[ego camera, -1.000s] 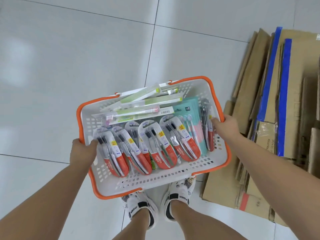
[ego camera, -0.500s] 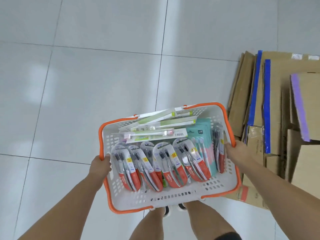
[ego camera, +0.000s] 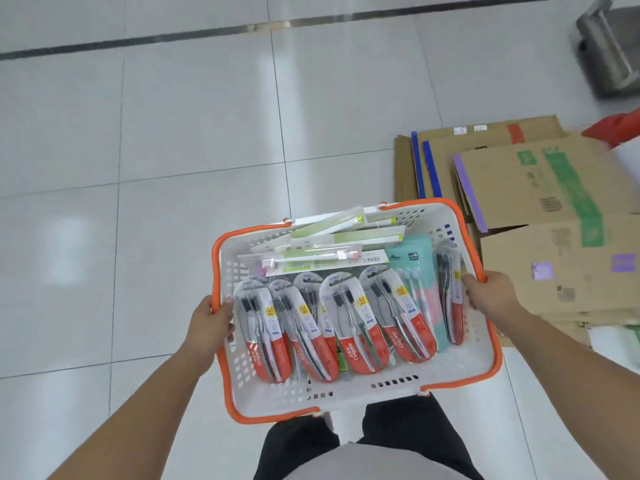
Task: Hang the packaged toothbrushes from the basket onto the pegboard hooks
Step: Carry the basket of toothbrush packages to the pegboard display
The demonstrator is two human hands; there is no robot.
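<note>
White perforated plastic basket with orange rim (ego camera: 360, 398) held up off the floor in front of the person, level, carried by both short sides. Left hand (ego camera: 207, 323) grips the left rim, fingers curled over the orange edge, fingertips inside against the wall. Right hand (ego camera: 485, 294) grips the right rim, fingers wrapped over the edge, thumb on the outside.

Basket is full. Front row: red-and-clear blister packs of toothbrushes (ego camera: 360, 327), overlapping, lying tilted, card tops toward the far side. One more red blister pack (ego camera: 452, 296) stands on edge along the right wall, just beside the right hand. Teal toothbrush pack (ego camera: 414, 261) sits between that one and the front row, partly under them. Far side: long narrow green-and-white boxed toothbrushes (ego camera: 332, 237) stacked crosswise, some leaning on the far rim.

No pegboard or hooks in view.

Below: glossy white tiled floor (ego camera: 138, 202). Right of the basket, flattened brown cardboard boxes (ego camera: 540, 188) piled on the floor, with blue, purple and green tape. Grey metal object (ego camera: 609, 53) top right, blurred, can't tell what. Red thing (ego camera: 620, 128) at the right edge, also unclear. Person's dark trousers (ego camera: 408, 431) under the basket.
</note>
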